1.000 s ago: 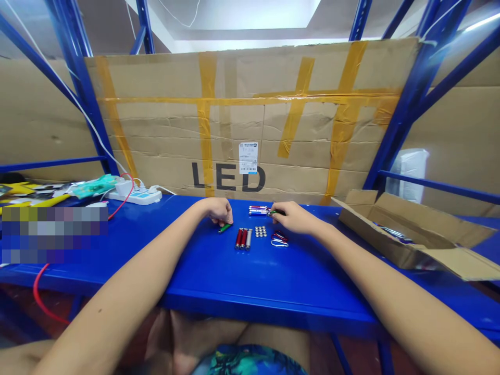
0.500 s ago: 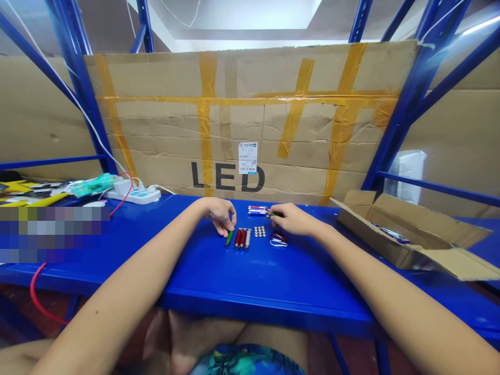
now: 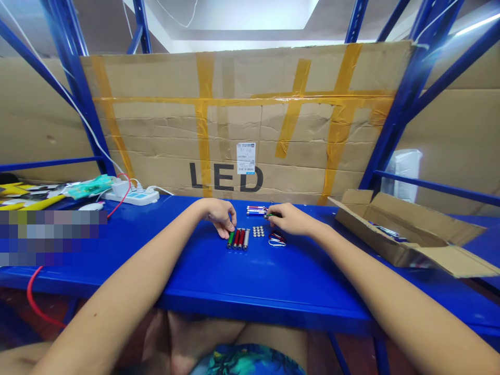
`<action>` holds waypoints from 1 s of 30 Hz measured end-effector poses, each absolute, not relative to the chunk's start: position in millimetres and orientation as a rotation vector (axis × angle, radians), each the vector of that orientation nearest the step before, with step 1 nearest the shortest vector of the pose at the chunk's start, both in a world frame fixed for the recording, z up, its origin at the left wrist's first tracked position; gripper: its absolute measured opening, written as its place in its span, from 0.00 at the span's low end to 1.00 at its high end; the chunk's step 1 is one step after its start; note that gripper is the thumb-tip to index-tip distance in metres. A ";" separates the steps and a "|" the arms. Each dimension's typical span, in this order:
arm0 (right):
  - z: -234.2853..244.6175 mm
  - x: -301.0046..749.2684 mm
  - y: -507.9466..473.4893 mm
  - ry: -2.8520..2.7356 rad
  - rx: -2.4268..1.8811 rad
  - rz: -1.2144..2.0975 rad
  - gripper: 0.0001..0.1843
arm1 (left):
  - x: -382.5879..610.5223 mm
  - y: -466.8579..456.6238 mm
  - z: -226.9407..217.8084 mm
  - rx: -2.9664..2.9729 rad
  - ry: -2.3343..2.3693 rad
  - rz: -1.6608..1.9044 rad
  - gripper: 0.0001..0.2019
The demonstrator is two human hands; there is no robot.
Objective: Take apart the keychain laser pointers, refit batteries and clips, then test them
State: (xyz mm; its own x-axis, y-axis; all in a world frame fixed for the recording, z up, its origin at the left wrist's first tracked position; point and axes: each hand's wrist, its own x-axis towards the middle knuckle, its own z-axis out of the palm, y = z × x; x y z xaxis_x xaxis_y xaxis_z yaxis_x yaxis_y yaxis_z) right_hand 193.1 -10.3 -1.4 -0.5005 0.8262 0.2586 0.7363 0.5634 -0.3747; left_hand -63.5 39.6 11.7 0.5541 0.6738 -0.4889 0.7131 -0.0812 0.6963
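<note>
My left hand (image 3: pixel 222 219) pinches the top of a green metal tube (image 3: pixel 230 240), which looks like a small flashlight body. That tube stands in line beside two red tubes (image 3: pixel 238 239) and a silver tube (image 3: pixel 246 240) on the blue table. Right of the row sit several small round button cells (image 3: pixel 258 231) in a grid. My right hand (image 3: pixel 284 217) has its fingers closed on a small dark green piece (image 3: pixel 275 214), mostly hidden by them. Just left of these fingers lie several slim penlights (image 3: pixel 255 210). Red and silver carabiners (image 3: pixel 277 239) lie below my right hand.
An open cardboard box (image 3: pixel 390 239) with shiny items stands at the right. A white power strip (image 3: pixel 136 196) with cables and a clutter of yellow and teal items (image 3: pixel 89 186) occupy the left. Large taped cardboard (image 3: pixel 164 135) walls off the back, between blue shelf posts (image 3: pixel 390 130).
The green tube under my left hand has straightened and moved right, against the red tubes. My right hand stays nearly in place with the dark green piece.
</note>
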 end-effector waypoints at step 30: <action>-9.1 183.0 -11.1 -2.254 -0.940 0.253 0.16 | 1.0 8.5 10.1 2.176 0.825 1.048 0.05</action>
State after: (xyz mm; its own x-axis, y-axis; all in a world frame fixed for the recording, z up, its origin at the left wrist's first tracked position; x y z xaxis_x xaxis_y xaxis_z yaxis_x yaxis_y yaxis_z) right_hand 183.0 -11.1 -9.1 -0.5134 0.6888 0.5118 0.5580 0.7211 -0.4107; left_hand 1.0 8.5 10.1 0.4999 0.7330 0.4612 0.2767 -0.6398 0.7170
